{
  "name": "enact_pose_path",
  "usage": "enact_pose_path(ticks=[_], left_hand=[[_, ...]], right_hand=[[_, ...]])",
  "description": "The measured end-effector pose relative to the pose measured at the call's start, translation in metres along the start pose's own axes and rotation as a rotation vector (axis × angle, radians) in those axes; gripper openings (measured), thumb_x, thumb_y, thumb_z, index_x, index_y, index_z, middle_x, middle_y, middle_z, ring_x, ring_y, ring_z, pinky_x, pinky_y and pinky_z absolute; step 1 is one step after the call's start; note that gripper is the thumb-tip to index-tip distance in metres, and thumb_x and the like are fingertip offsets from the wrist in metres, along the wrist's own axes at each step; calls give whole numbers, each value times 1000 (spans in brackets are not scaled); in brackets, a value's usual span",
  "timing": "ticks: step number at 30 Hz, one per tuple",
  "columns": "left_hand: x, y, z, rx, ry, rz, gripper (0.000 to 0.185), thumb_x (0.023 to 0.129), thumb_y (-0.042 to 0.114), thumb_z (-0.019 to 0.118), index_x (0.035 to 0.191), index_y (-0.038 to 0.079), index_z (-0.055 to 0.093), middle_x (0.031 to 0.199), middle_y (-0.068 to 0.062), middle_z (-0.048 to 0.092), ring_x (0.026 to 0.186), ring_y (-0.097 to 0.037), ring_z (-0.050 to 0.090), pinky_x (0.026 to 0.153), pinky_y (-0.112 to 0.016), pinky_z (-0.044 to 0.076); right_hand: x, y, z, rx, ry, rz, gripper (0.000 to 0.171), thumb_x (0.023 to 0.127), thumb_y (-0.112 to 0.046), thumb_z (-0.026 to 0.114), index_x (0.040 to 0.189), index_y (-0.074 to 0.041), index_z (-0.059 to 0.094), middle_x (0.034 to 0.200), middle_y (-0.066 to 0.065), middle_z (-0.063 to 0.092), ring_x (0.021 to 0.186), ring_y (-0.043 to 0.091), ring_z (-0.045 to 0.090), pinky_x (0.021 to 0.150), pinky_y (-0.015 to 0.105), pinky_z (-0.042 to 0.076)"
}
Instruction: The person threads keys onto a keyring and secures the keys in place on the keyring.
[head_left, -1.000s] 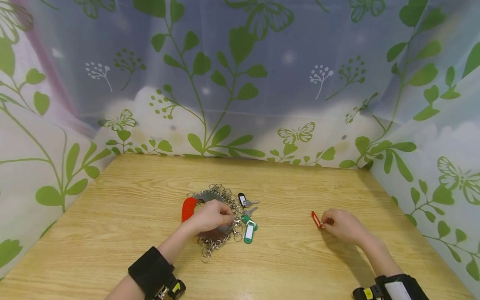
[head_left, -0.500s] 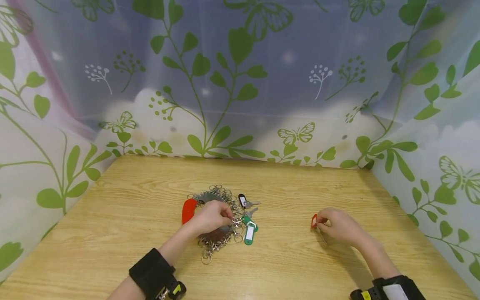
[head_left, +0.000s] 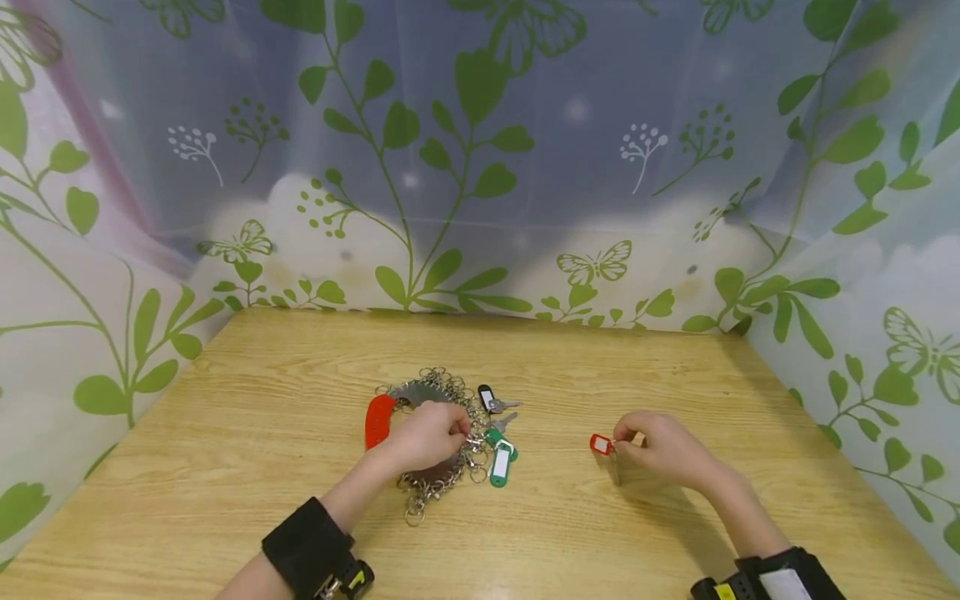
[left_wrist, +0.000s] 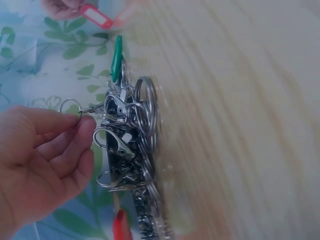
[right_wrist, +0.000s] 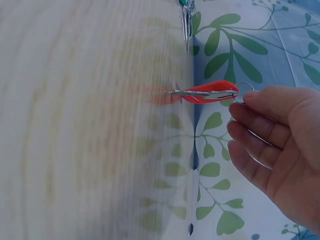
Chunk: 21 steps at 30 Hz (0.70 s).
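My left hand (head_left: 429, 433) is over a round metal key holder with a red handle (head_left: 378, 421), its edge crowded with split rings (head_left: 478, 473) and clips. In the left wrist view, thumb and forefinger pinch a small ring on a metal clasp (left_wrist: 90, 110). Farther right, my right hand (head_left: 663, 446) pinches the split ring (right_wrist: 245, 90) of a red key tag (head_left: 601, 444). Beside that tag a silver key (right_wrist: 205, 93) hangs in the right wrist view. The tag's white label faces the head camera.
Right of the holder lie a black key tag (head_left: 487, 398) with a key, and green key tags (head_left: 499, 465) with another key (head_left: 504, 422). The wooden table (head_left: 300, 358) ends at a leaf-patterned curtain (head_left: 525, 275) at the back and sides.
My right hand has moved left with the red key tag, which has turned its label toward the head camera. The left hand stays at the key holder.
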<state>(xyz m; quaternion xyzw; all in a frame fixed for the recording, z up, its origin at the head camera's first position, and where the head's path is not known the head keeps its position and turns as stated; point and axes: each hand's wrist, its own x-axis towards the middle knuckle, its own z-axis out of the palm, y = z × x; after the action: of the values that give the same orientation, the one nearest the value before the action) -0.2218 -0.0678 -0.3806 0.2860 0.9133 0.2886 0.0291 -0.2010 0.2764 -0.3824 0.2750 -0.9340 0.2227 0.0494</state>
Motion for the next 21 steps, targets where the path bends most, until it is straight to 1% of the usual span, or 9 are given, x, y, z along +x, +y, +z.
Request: enact_pose_path(ticks=[2, 4, 6, 9, 12, 14, 16, 19, 21], left_hand=[[0, 2, 0, 61, 12, 11, 9, 84, 1, 59, 88, 4, 66, 73, 2, 60, 59, -8, 48, 57, -25, 43], [0, 4, 1, 94, 14, 7, 8, 85, 3, 60, 89, 4, 67, 75, 2, 61, 60, -9, 49, 57, -26, 44], [1, 5, 2, 99, 22, 1, 9, 85, 3, 60, 89, 4, 68, 77, 0, 62, 62, -10, 50, 59, -27, 44], [2, 5, 3, 98, 35, 16, 10, 84, 1, 59, 88, 3, 68, 80, -2, 62, 68, -14, 53, 63, -30, 45], [2, 3, 4, 131, 36, 63, 13, 84, -2, 57, 87, 1, 68, 84, -5, 62, 79, -19, 56, 71, -33, 47], [2, 2, 5, 165, 20, 90, 14, 83, -4, 56, 88, -1, 68, 85, -6, 61, 84, -22, 58, 75, -34, 48], [2, 2, 6, 210, 12, 112, 15, 81, -7, 55, 87, -2, 68, 84, -8, 61, 85, -24, 59, 77, -35, 48], [1, 4, 7, 259, 9, 114, 17, 78, -10, 56, 86, -3, 69, 82, -9, 61, 83, -26, 59, 77, -36, 48], [1, 4, 7, 272, 21, 116, 15, 76, -11, 56, 83, -3, 68, 80, -9, 61, 80, -26, 59, 75, -36, 49]], right_hand=[[1, -2, 1, 16, -3, -16, 2, 86, -12, 64, 84, -11, 64, 82, -7, 60, 74, 8, 55, 59, 26, 45], [2, -5, 1, 28, -9, -24, 3, 87, -12, 63, 84, -11, 64, 82, -8, 60, 75, 7, 54, 60, 26, 44], [4, -8, 3, 33, -10, -40, 4, 87, -10, 63, 84, -12, 65, 83, -9, 60, 75, 6, 55, 60, 26, 45], [7, -13, 5, 41, -14, -59, 5, 86, -8, 63, 85, -13, 65, 83, -9, 61, 75, 6, 55, 60, 25, 45], [12, -19, 6, 44, -14, -87, 6, 86, -7, 63, 86, -13, 65, 83, -7, 61, 75, 8, 56, 60, 26, 45], [15, -22, 6, 37, -21, -101, 5, 87, -8, 63, 86, -13, 65, 84, -6, 62, 75, 9, 56, 61, 27, 46], [18, -26, 7, 27, -22, -106, 6, 86, -8, 63, 86, -13, 65, 85, -6, 62, 76, 9, 56, 62, 28, 46], [22, -29, 10, 10, -20, -113, 5, 86, -9, 63, 86, -13, 65, 85, -6, 62, 76, 8, 56, 64, 28, 47], [24, -30, 11, 4, -18, -121, 5, 86, -8, 64, 85, -13, 65, 84, -6, 62, 76, 8, 56, 64, 28, 47]])
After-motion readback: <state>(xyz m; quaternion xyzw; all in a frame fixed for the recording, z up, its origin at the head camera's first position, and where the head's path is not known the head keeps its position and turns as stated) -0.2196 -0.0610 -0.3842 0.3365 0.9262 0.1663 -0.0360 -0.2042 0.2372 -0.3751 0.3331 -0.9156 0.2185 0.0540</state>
